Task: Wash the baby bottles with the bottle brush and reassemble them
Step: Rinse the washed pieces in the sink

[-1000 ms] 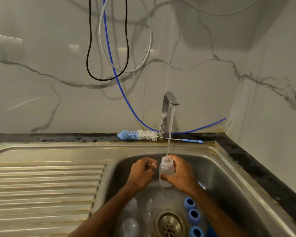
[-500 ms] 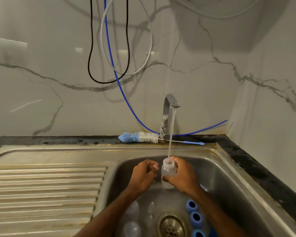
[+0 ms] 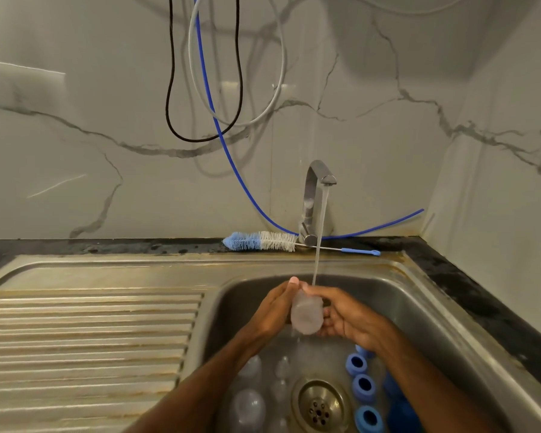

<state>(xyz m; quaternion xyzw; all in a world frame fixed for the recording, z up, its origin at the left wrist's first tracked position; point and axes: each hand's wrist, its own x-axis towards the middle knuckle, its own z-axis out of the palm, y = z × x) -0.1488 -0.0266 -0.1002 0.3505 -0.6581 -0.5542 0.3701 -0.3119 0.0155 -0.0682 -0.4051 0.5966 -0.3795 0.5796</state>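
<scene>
Here the baby bottle (image 3: pixel 306 314) sat clamped between the left hand (image 3: pixel 274 310) and right hand (image 3: pixel 345 320), fingers closed round it; its long axis ran near-to-far; the bottle brush (image 3: pixel 263 241) lay far behind on the tabletop, nearer the right hand.

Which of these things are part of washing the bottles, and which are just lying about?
In use: bottle held by left hand and right hand; tap; bottle brush; blue rings; sink.

Lying about: black cable; blue hose; grey hose.
</scene>
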